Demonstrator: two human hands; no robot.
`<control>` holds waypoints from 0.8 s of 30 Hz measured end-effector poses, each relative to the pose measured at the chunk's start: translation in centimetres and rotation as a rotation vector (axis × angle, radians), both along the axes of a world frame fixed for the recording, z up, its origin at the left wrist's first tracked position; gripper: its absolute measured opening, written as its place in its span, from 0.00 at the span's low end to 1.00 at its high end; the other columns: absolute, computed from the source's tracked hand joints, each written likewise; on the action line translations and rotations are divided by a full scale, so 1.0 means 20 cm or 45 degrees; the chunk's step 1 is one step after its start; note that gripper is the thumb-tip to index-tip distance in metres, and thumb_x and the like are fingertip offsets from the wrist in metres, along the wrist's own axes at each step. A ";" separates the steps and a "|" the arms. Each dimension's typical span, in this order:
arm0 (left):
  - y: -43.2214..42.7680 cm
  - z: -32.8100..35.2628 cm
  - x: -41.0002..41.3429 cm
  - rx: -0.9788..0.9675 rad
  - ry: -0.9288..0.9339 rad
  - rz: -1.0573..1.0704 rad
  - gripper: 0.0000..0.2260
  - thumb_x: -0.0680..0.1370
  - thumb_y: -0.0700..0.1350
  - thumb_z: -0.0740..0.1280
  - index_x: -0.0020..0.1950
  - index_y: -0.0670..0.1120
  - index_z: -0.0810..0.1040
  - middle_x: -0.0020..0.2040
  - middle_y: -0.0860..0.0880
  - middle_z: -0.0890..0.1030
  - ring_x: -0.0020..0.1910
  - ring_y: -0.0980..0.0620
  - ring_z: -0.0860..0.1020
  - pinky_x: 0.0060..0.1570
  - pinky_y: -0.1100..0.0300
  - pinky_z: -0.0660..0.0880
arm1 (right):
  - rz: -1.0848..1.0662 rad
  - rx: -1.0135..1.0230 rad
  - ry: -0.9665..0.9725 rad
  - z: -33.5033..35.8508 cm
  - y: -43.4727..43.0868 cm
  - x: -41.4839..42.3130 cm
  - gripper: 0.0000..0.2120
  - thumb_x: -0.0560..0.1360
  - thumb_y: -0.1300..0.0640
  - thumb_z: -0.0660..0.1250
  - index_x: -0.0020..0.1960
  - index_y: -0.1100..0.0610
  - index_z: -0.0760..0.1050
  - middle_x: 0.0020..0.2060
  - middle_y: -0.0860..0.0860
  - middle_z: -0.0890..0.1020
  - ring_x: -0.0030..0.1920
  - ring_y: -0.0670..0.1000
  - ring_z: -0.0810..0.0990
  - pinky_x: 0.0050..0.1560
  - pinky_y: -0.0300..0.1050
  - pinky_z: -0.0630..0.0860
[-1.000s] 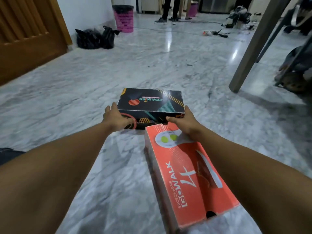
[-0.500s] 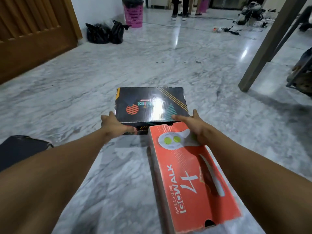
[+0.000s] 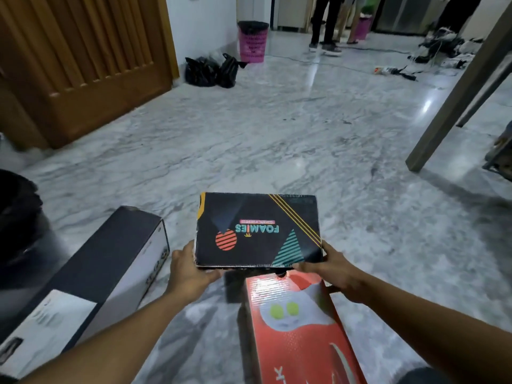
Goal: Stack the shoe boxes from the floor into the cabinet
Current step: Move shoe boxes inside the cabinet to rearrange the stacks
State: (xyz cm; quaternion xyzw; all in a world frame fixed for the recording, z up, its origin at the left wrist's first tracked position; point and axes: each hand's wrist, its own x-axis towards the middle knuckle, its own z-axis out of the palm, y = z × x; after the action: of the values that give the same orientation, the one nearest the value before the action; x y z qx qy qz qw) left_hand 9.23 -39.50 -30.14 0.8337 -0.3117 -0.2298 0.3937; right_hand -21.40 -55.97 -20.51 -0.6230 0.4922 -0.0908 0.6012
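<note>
Lifted since the earlier frame, the black Foamies shoe box (image 3: 257,230) now hangs clear of the marble floor (image 3: 277,139) at lower centre, its near edge over the end of the orange shoe box (image 3: 299,325). Both hands clamp its near corners: the left hand (image 3: 188,273) under the left corner, the right hand (image 3: 329,268) curled round the right, probably to keep the lid shut and level. A black-and-white shoe box (image 3: 91,275) lies at lower left, apart. Open floor ahead leaves room to turn; a bench leg (image 3: 454,98) stands at right. No cabinet is identifiable.
</note>
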 end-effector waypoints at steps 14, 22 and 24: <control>-0.02 0.49 -0.03 -0.383 0.193 0.144 0.38 0.64 0.39 0.82 0.68 0.58 0.69 0.55 0.55 0.83 0.53 0.53 0.82 0.51 0.50 0.79 | 0.137 -0.399 -0.233 0.29 -0.02 0.11 0.38 0.69 0.68 0.77 0.69 0.42 0.65 0.57 0.42 0.81 0.51 0.33 0.80 0.43 0.25 0.74; 0.06 1.00 0.03 -0.499 0.119 0.216 0.46 0.59 0.46 0.84 0.72 0.55 0.64 0.62 0.54 0.78 0.61 0.51 0.77 0.64 0.50 0.74 | 0.114 -0.712 -0.314 0.67 0.06 0.12 0.51 0.65 0.61 0.82 0.77 0.44 0.55 0.65 0.36 0.71 0.65 0.43 0.73 0.63 0.44 0.76; 0.15 1.20 0.01 -0.518 0.086 0.232 0.51 0.57 0.52 0.85 0.74 0.54 0.60 0.65 0.53 0.75 0.64 0.50 0.74 0.66 0.50 0.72 | 0.104 -0.783 -0.387 0.83 0.12 0.13 0.53 0.64 0.62 0.82 0.77 0.45 0.53 0.65 0.36 0.68 0.65 0.40 0.71 0.60 0.36 0.75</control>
State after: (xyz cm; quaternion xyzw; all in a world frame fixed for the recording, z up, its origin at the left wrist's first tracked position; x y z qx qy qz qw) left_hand 9.47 -36.51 -6.23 0.7536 -0.2616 -0.1534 0.5832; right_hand -18.74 -53.48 -3.86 -0.7736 0.3213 -0.3025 0.4547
